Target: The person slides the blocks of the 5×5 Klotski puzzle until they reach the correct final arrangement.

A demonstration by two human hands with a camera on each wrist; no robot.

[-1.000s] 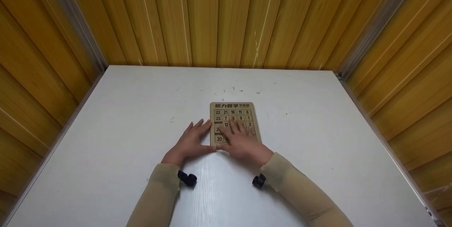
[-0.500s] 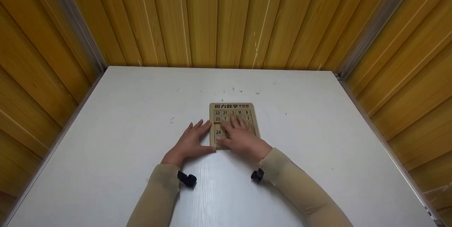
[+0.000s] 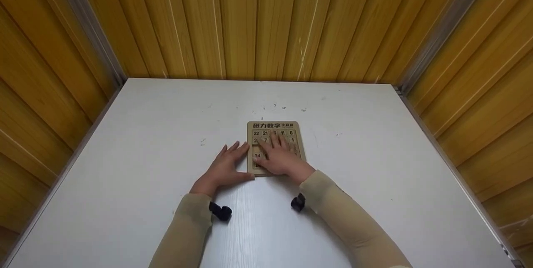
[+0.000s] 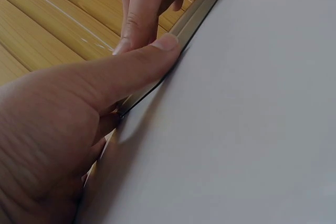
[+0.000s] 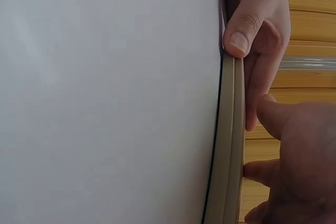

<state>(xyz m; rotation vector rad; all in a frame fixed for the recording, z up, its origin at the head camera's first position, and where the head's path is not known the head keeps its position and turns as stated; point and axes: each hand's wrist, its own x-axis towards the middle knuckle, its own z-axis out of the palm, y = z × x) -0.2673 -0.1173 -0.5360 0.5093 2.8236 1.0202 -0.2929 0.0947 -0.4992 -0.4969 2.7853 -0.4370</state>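
Observation:
A wooden number sliding puzzle lies flat on the white table, with Chinese lettering along its far rim. My left hand steadies its near left corner. The thumb touches the near edge while the spread fingers rest along the left side. Over the tiles sits my right hand, fingers spread and fingertips on the numbers, hiding much of the middle and lower right. Tiles such as 22, 21, 11 and 6 show in the far row. A gap is visible in the left column, above tile 24. The right wrist view shows the board's side edge.
The white table extends around the puzzle on all sides. Yellow wood-look panels with metal corner posts stand behind it and at both sides. A small black wrist camera hangs at my left cuff, another at the right.
My right hand has shifted slightly left and its fingers have moved over the tiles. Tile 24 has slid nearer to me, with the gap now above it. The left hand stays put.

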